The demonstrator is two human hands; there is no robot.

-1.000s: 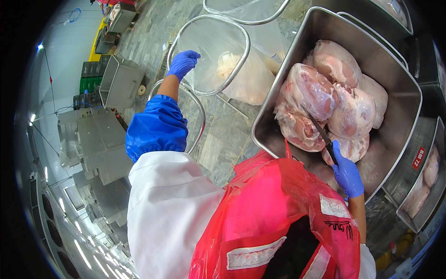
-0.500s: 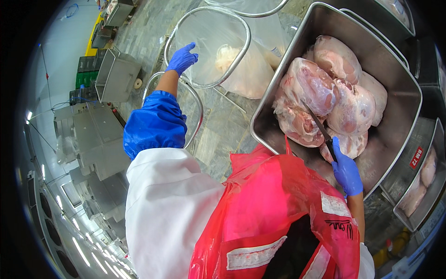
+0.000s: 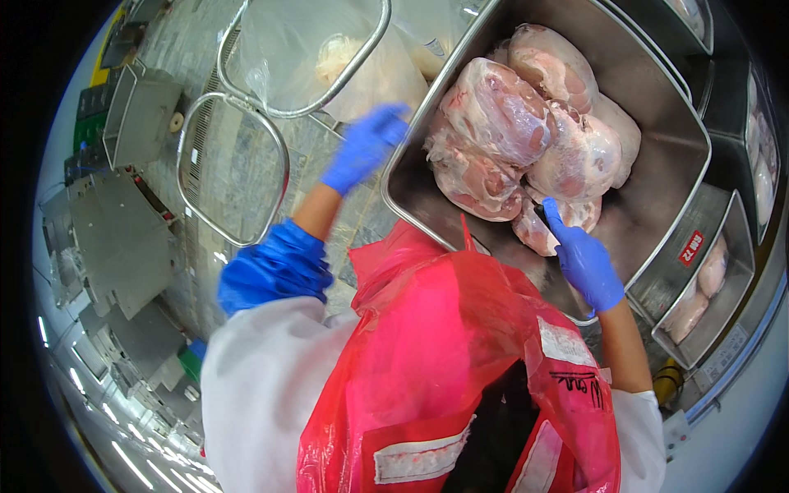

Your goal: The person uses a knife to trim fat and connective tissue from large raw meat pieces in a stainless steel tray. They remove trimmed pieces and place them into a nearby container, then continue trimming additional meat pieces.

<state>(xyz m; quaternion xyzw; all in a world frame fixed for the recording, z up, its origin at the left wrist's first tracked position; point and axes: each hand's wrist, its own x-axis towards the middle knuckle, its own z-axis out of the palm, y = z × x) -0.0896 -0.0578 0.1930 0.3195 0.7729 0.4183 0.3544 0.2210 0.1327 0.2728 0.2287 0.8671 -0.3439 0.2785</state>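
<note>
My right hand [image 3: 589, 267], in a blue glove, is closed on a knife [image 3: 542, 215] at the near side of a deep metal tub [image 3: 657, 215]. Its index finger lies stretched along the dark handle; I cannot make out the blade against the meat. Several large pieces of raw meat [image 3: 497, 111], pale pink with whitish fat, are heaped in the tub. My left hand [image 3: 366, 149], also blue-gloved, is in the air just outside the tub's left rim. Smeared by motion, it shows fingers stretched out and holds nothing.
Left of the tub, a clear plastic bag [image 3: 288, 62] with pale contents hangs at a metal hoop [image 3: 362, 62]. Another hoop [image 3: 285, 177] stands nearer. More metal tubs of meat [image 3: 699, 287] line the right. Steel bins [image 3: 140, 115] stand farther left on the tiled floor.
My left hand has moved from the bag's hoop rightward and down to beside the tub. My right hand keeps the knife; its blade, plain before, no longer shows clearly. The view has shifted.
</note>
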